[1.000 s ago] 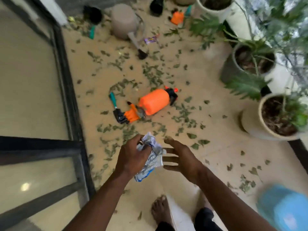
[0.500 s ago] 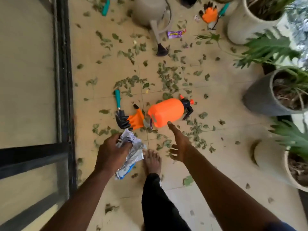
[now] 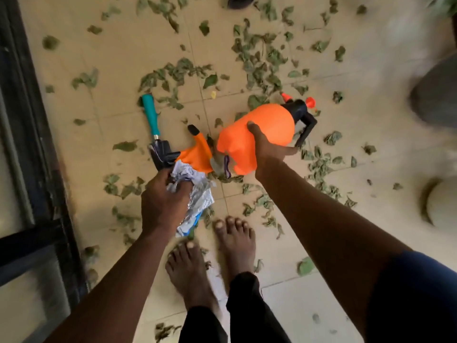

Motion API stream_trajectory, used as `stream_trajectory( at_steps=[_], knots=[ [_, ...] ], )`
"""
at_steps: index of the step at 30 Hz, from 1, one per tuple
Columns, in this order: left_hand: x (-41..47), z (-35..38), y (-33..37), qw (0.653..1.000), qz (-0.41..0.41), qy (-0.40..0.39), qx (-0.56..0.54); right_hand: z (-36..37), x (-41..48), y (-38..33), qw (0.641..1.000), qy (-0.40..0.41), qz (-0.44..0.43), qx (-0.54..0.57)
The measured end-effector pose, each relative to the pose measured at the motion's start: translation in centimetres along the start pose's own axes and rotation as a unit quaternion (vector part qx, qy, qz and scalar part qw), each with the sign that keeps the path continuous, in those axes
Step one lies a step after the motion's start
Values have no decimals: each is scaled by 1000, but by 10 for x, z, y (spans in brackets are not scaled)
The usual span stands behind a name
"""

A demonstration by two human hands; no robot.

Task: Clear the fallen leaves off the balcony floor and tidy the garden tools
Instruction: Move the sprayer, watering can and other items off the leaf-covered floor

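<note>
On the balcony floor (image 3: 118,53), just beyond the person's bare feet, the orange sprayer (image 3: 274,129) lies on its side with its black pump head turned to the far right. The right hand (image 3: 269,149) is now closed around the body of the bottle, the thumb on the upper side and the fingers curled around it. Half a second ago this hand was only reaching out, with one finger pointing to the bottle, so the grasp is new. I cannot tell if the bottle is already lifted from the tiles or only held.

The left hand (image 3: 163,201) grips a crumpled silver wrapper (image 3: 201,198), as it did before. It hangs just near the orange glove (image 3: 197,154), which lies touching the dark blade of the trowel (image 3: 151,117) with the teal handle, left of the sprayer.

For the task, I judge that the tidying of the tools has begun with the sprayer, while the glove and the trowel are not yet picked up. The leaves (image 3: 262,68) are spread over the floor on the far side, on the right and near the feet, so the sweeping part looks not yet done. A grey pot (image 3: 437,95) stands blurred at the right edge.
</note>
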State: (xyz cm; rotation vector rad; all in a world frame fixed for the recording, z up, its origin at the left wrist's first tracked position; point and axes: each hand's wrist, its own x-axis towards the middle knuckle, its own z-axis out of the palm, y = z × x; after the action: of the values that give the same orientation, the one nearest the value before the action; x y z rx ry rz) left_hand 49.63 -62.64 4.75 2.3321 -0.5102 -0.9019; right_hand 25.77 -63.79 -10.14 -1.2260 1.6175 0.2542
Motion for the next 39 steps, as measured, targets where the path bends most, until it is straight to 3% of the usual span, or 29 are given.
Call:
stream_trajectory(
  at_steps=[3, 6, 8, 9, 10, 11, 12, 13, 14, 15, 16, 18, 20, 21, 26, 28, 30, 32, 36, 39],
  knots=[
    [-3, 1, -4, 1000, -23, -13, -8, -2, 5, 8, 997, 64, -15, -47],
    [-3, -2, -9, 999, -20, -33, 0, -5, 9, 15, 990, 92, -93, -57],
    [1, -3, -9, 999, -18, -47, 14, 6, 5, 19, 992, 70, -96, -34],
    [4, -3, -8, 998, -18, -54, 15, -21, 5, 5, 996, 49, -76, 12],
    [7, -1, -7, 998, -20, -61, 12, -64, 9, -17, 991, 83, -87, 56],
    [9, 1, -4, 997, -24, -68, 6, -116, 8, -47, 978, 168, -114, 46],
    [12, 4, -2, 997, -25, -74, 0, -159, 8, -86, 952, 264, -134, -76],
    [14, 7, 1, 997, -24, -77, -4, -177, 1, -121, 943, 285, -130, -107],
    [16, 11, 2, 997, -24, -79, -4, -190, -3, -115, 910, 368, -143, -129],
    [17, 14, 3, 997, -22, -80, 2, -189, -14, -124, 887, 371, -194, -193],
    [18, 17, 4, 996, -19, -82, 8, -179, -17, -136, 870, 299, -275, -280],
    [19, 19, 2, 996, -12, -88, 19, -143, -17, -142, 798, 132, -382, -446],
    [20, 15, -1, 994, -3, -104, 21, -125, -14, -143, 720, 100, -372, -578],
    [21, 11, -4, 993, 0, -112, 21, -130, -8, -146, 707, 112, -338, -610],
    [31, -10, -22, 992, -21, -111, 53, -121, -21, -161, 800, 207, -117, -551],
    [36, -17, -29, 994, -28, -99, 44, -116, -21, -173, 835, 196, -121, -500],
    [42, -22, -36, 994, -44, -96, 34, -105, -14, -184, 859, 142, -187, -456],
    [48, -23, -44, 991, -54, -121, 33, -91, -2, -195, 862, 76, -233, -445],
    [50, -25, -68, 985, -47, -161, 43, -48, 29, -208, 832, -18, -232, -503],
    [45, -29, -84, 987, -86, -137, 14, -28, 48, -215, 800, -1, -263, -538]
  ],
)
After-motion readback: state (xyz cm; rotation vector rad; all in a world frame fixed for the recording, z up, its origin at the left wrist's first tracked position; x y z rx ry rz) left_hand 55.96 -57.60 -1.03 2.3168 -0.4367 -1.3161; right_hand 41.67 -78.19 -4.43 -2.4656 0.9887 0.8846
